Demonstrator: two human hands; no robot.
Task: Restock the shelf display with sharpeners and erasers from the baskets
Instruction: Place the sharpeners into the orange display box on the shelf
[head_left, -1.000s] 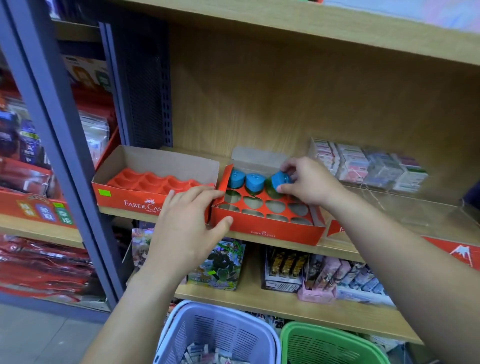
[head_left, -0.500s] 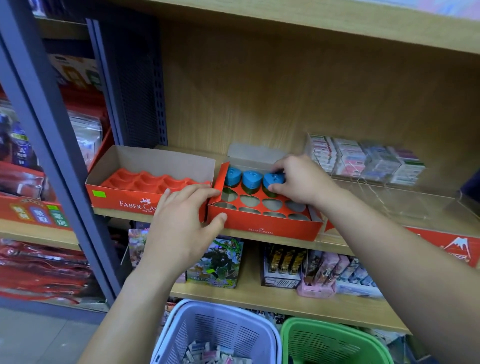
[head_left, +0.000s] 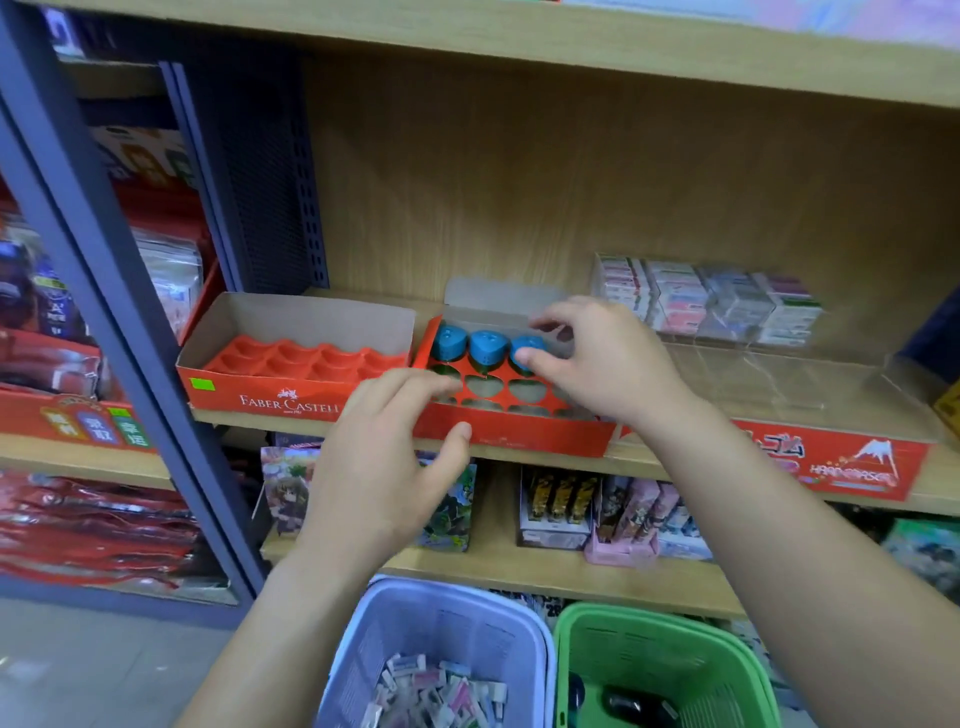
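Sharpeners (head_left: 488, 347), three blue, sit in the back row of the orange tray (head_left: 545, 437) on the shelf (head_left: 249, 418); other holes are empty, so restocking looks barely begun. Left hand (head_left: 379, 467) rests flat on its front corner; right hand (head_left: 613, 364), fingers loose, grips nothing. Lilac basket (head_left: 452, 588) and green basket (head_left: 649, 614) stand below

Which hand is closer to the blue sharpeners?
The right hand. Its thumb is right beside the last of the blue sharpeners, at the back of the red box. The left hand rests on the box's front corner, nearer the person.
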